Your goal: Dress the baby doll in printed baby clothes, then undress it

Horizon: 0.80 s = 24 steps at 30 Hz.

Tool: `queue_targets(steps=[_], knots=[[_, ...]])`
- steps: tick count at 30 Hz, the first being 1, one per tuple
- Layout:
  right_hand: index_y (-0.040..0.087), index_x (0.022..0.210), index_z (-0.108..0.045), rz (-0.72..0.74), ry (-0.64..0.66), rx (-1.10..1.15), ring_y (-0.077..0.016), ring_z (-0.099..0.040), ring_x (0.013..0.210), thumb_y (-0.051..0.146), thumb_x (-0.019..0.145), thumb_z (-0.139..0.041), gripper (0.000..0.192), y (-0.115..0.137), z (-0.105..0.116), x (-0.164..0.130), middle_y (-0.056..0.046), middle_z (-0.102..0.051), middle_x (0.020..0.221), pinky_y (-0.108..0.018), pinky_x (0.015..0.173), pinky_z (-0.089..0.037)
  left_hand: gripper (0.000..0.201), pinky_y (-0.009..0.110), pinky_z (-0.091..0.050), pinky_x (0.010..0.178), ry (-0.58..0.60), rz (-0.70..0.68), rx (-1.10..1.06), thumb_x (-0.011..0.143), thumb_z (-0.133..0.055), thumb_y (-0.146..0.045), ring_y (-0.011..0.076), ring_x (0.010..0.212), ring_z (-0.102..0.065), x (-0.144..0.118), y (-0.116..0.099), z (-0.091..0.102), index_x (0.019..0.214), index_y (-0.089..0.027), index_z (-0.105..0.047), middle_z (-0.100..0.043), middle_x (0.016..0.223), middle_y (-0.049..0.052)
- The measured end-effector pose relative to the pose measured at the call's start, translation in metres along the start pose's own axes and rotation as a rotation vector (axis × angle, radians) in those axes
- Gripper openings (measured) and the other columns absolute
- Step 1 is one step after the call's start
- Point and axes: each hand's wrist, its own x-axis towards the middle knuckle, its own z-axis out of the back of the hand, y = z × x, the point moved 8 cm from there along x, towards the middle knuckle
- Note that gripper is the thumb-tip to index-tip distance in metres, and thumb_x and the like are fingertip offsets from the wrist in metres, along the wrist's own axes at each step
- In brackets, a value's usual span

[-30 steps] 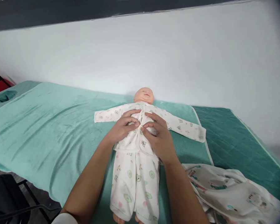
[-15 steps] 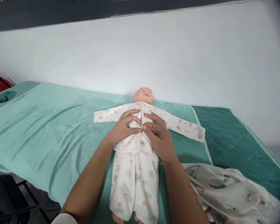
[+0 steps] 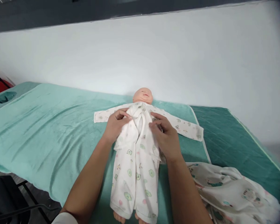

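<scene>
A baby doll (image 3: 143, 95) lies on its back with its head toward the wall. It wears a white printed jacket (image 3: 142, 107), sleeves spread to both sides, and matching trousers (image 3: 135, 180) with bare feet showing below. My left hand (image 3: 118, 124) pinches the left edge of the jacket's front at chest height. Opposite it, my right hand (image 3: 164, 133) pinches the right edge. Between the two hands the front panels are parted in a narrow gap.
The doll rests on a light green blanket (image 3: 49, 130) spread over a bed against a white wall (image 3: 140, 56). A crumpled white printed cloth (image 3: 233, 189) lies at the lower right, near a darker green cover (image 3: 226, 133). A black chair (image 3: 7, 196) stands at the lower left.
My hands were together at the middle of the jacket's chest. They have moved apart, left and right, drawing the front panels open between them.
</scene>
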Motion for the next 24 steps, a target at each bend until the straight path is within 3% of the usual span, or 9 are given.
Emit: queue_targets(steps=[2, 4, 6, 8, 11, 14, 17, 24], knots=[[0.02, 0.077, -0.065, -0.122, -0.236, 0.086, -0.0234, -0.064, 0.111, 0.034, 0.078, -0.07, 0.015, -0.019, 0.03, 0.005, -0.006, -0.071, 0.121, -0.039, 0.096, -0.049, 0.017, 0.031, -0.049, 0.089, -0.298, 0.009, -0.078, 0.077, -0.074, -0.028, 0.017, 0.097, -0.066, 0.003, 0.008, 0.034, 0.081, -0.018, -0.061, -0.07, 0.107, 0.004], [0.02, 0.082, -0.066, -0.22, -0.485, 0.124, -0.0219, -0.067, 0.102, 0.034, 0.075, -0.069, 0.016, -0.038, 0.058, 0.005, -0.005, -0.073, 0.107, -0.038, 0.093, -0.051, 0.016, 0.03, -0.048, 0.092, -0.548, -0.015, -0.056, 0.081, -0.07, -0.029, 0.0155, 0.101, -0.065, 0.0, 0.012, 0.063, 0.084, -0.019, -0.058, -0.068, 0.109, 0.004], [0.02, 0.092, -0.068, -0.24, -0.597, 0.092, -0.0212, -0.067, 0.099, 0.037, 0.075, -0.068, 0.024, -0.046, 0.07, 0.004, -0.004, -0.073, 0.105, -0.038, 0.092, -0.052, 0.013, 0.031, -0.045, 0.099, -0.637, -0.039, 0.075, 0.085, -0.066, -0.029, 0.0155, 0.111, -0.062, 0.0, 0.011, 0.074, 0.086, -0.019, -0.057, -0.065, 0.123, 0.005], [0.021, 0.105, -0.068, -0.206, -0.538, 0.014, -0.0217, -0.067, 0.103, 0.041, 0.077, -0.067, 0.034, -0.044, 0.064, 0.005, -0.005, -0.071, 0.114, -0.039, 0.093, -0.053, 0.008, 0.033, -0.043, 0.104, -0.581, -0.076, 0.303, 0.087, -0.062, -0.027, 0.0164, 0.118, -0.059, 0.005, 0.007, 0.069, 0.089, -0.02, -0.059, -0.063, 0.13, 0.005], [0.023, 0.119, -0.065, -0.118, -0.327, -0.17, -0.0246, -0.06, 0.119, 0.046, 0.081, -0.065, 0.045, -0.035, 0.037, 0.009, -0.008, -0.065, 0.131, -0.044, 0.103, -0.048, 0.008, 0.035, -0.038, 0.111, -0.33, -0.207, 0.687, 0.089, -0.062, -0.026, 0.0194, 0.124, -0.055, 0.018, 0.004, 0.04, 0.096, -0.022, -0.065, -0.066, 0.125, 0.005], [0.021, 0.124, -0.063, -0.001, -0.218, -0.328, -0.0269, -0.052, 0.132, 0.047, 0.085, -0.059, 0.047, -0.029, 0.02, 0.019, -0.012, -0.059, 0.14, -0.047, 0.113, -0.038, 0.016, 0.035, -0.038, 0.111, -0.102, -0.289, 0.938, 0.093, -0.06, -0.027, 0.0208, 0.123, -0.056, 0.032, 0.011, 0.016, 0.106, -0.022, -0.066, -0.068, 0.123, 0.006], [0.019, 0.127, -0.061, 0.038, -0.139, -0.46, -0.029, -0.052, 0.131, 0.046, 0.086, -0.054, 0.049, -0.034, 0.012, 0.044, -0.014, -0.059, 0.141, -0.05, 0.114, -0.036, 0.023, 0.037, -0.04, 0.107, -0.04, -0.253, 1.086, 0.095, -0.056, -0.029, 0.0218, 0.118, -0.059, 0.046, 0.019, 0.014, 0.115, -0.023, -0.065, -0.07, 0.121, 0.005], [0.022, 0.121, -0.068, 0.01, 0.004, -0.727, -0.0297, -0.063, 0.112, 0.036, 0.088, -0.045, 0.043, -0.046, 0.004, 0.088, -0.011, -0.07, 0.126, -0.046, 0.1, -0.046, 0.032, 0.036, -0.043, 0.097, -0.024, -0.193, 1.278, 0.094, -0.05, -0.02, 0.0229, 0.115, -0.06, 0.057, 0.018, 0.012, 0.121, -0.027, -0.065, -0.069, 0.123, 0.003]])
